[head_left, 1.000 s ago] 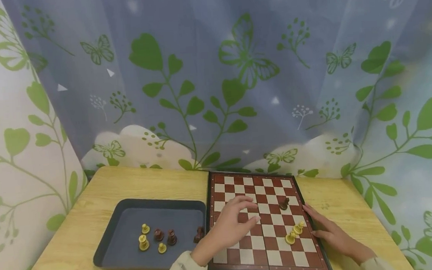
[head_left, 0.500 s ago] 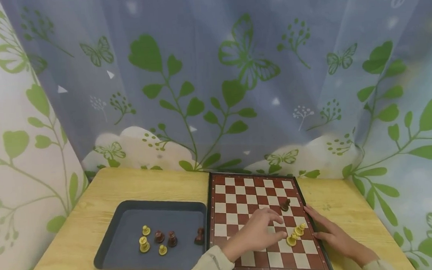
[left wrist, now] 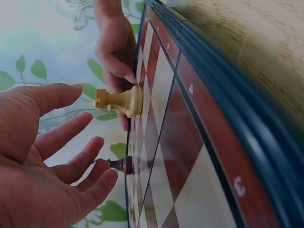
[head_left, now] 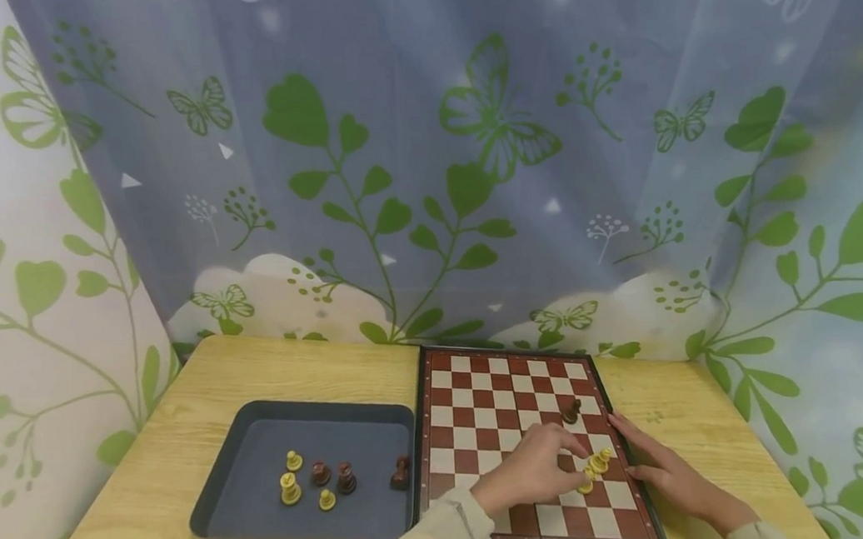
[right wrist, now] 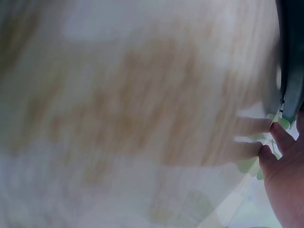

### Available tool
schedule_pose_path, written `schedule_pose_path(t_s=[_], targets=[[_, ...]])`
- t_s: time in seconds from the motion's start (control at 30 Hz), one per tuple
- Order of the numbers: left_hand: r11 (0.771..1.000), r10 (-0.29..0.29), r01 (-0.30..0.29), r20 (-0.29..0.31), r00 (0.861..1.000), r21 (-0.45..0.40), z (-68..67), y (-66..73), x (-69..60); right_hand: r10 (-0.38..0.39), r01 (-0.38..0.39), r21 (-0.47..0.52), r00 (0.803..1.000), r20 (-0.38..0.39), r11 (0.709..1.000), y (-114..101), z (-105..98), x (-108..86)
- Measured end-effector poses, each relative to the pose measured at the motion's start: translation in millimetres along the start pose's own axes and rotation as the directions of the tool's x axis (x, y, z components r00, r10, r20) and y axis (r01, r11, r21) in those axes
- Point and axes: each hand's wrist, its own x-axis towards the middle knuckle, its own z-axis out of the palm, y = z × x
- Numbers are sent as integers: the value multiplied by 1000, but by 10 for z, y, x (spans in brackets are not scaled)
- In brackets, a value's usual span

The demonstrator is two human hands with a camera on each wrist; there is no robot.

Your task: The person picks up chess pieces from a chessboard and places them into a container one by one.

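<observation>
At lower right, the left hand (head_left: pixel 533 466), fingers and thumb apart, is hovering just left of upright yellow chess pieces (head_left: pixel 600 461).

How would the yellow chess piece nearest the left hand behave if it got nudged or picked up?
The yellow chess piece looks hard and moulded, so it probably won't bend when pinched. Its round base is wider than its stem, so it should stand fairly steadily, but toppled, it might roll.

Two bare hands, near but apart
The left hand (head_left: pixel 537 464) extends from a sleeved forearm (head_left: pixel 441 534), thumb parted from loosely bent fingers; the right hand (head_left: pixel 671 476) lies with its fingers stretched forward.
</observation>
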Motion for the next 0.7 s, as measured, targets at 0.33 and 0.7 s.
schedule_pose_path(t_s=[0.33,0.7], targets=[[999,32,-33,30,999,12,103,-10,132,6,-6,-45,1000,1,999,13,-17,3],[999,-34,33,30,999,35,135,-26,170,29,-29,-43,1000,4,999,10,-15,-1]])
